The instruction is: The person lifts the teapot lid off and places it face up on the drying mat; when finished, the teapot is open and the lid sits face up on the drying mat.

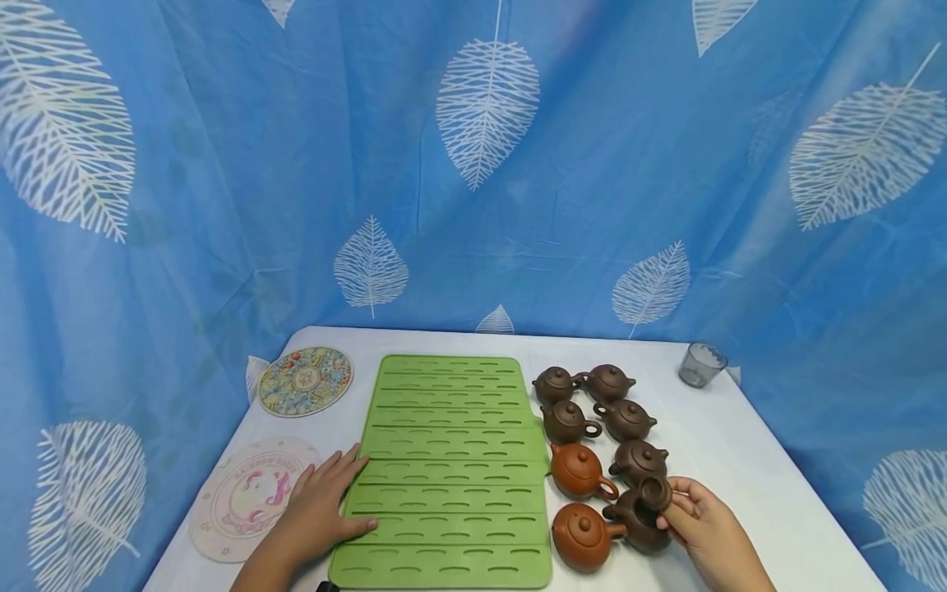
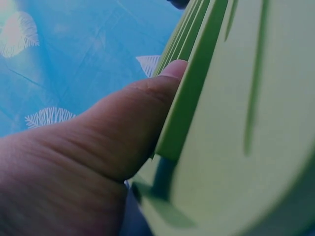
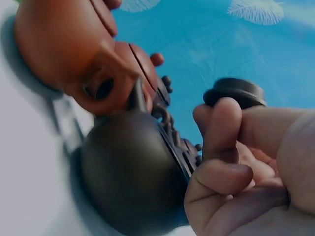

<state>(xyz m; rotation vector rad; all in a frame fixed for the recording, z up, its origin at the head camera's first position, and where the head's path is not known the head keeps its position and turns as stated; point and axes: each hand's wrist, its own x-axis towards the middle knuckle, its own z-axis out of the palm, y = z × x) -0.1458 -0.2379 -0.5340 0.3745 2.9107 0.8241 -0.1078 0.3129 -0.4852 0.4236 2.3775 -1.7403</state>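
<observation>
My right hand (image 1: 706, 526) pinches a dark brown teapot lid (image 1: 654, 492) between thumb and fingers. In the right wrist view the lid (image 3: 236, 92) is tilted, its rim turned outward. Just below it stands the lidless dark brown teapot (image 1: 642, 534), its spout pointing left. My left hand (image 1: 318, 506) lies over the left edge of a green ridged drying mat (image 1: 451, 501), fingers extended and thumb on the mat. Seen from the left wrist, the thumb (image 2: 133, 118) presses along the mat's raised edge.
Two reddish-brown teapots (image 1: 584, 538) sit between the mat and the lidless pot. Behind them several dark brown teapots (image 1: 627, 421) stand in two columns. A clear glass (image 1: 699, 367) is at the back right. On the left lie a patterned round mat (image 1: 277, 395) and a pink-white one (image 1: 222, 501).
</observation>
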